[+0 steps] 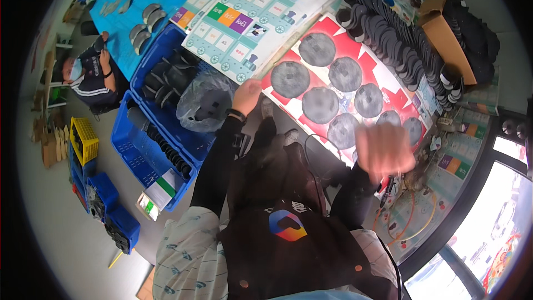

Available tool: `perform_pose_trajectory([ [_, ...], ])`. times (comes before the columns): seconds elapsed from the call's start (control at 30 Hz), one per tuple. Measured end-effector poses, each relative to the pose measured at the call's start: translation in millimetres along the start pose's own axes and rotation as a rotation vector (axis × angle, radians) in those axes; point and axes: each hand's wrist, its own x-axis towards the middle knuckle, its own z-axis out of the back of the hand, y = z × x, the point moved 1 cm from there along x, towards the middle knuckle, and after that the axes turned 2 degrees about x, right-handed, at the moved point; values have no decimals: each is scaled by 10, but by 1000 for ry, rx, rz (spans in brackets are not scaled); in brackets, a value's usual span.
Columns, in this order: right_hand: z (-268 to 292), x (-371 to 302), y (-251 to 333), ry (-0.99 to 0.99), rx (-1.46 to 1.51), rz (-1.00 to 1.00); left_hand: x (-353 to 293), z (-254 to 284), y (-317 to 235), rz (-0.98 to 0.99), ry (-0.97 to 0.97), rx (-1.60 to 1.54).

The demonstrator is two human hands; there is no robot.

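Several round dark grey discs [319, 49], each with a small square mark at its centre, lie flat on a red-and-white board [363, 54]. My left hand [247, 97] is at the board's near left edge, beside a printed sheet's corner; its fingers are mostly hidden. Over the near right discs hangs my right hand [384, 151], blurred by motion. Its fingers look curled inward, and whatever they hold, if anything, cannot be made out. The hand covers part of the discs beneath it.
Curved black pads [388, 28] stand in long rows behind the board, near a cardboard box [444, 36] of dark pieces. Printed sheets [261, 16] lie to the left. Blue crates [125, 139] with black parts stand lower left. Another person [91, 80] sits at a blue-covered table [125, 22].
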Motion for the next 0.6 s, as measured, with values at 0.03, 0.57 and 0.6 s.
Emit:
perform_pose_trajectory([
  [0.03, 163, -143, -49, -423, -220, -67, 141, -127, 26, -117, -72, 95],
  [0.57, 2124, -2043, -624, -1123, -2172, -821, 940, -959, -241, -235, -109, 886],
  [0.6, 2173, -2029, -650, -1024, -2173, -875, 946, -959, -243, -279, -134, 874],
])
